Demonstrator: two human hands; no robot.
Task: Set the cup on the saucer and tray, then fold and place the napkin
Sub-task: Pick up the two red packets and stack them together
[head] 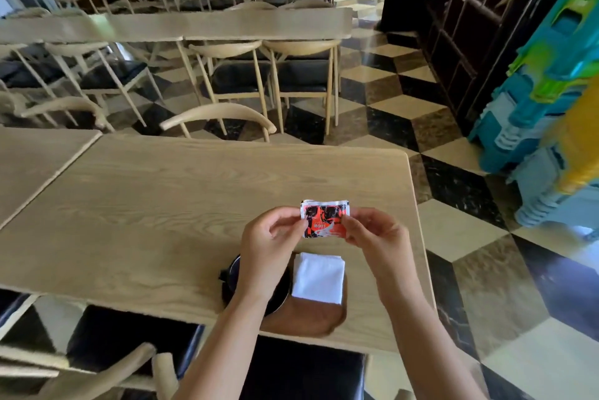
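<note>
Tray (311, 318) — folded napkin (318, 278), dark cup (231, 273).

Dark cup (230, 270) and saucer (278, 297) mostly behind left forearm; packet (325, 218) print illegible.

A pale wooden tabletop (162, 205) stands on a cube-patterned floor (405, 101) of black, brown and cream tiles, amid rows of matching tables (194, 26) and black-cushioned chairs (240, 75), beside a dark lattice cabinet (460, 26).
</note>
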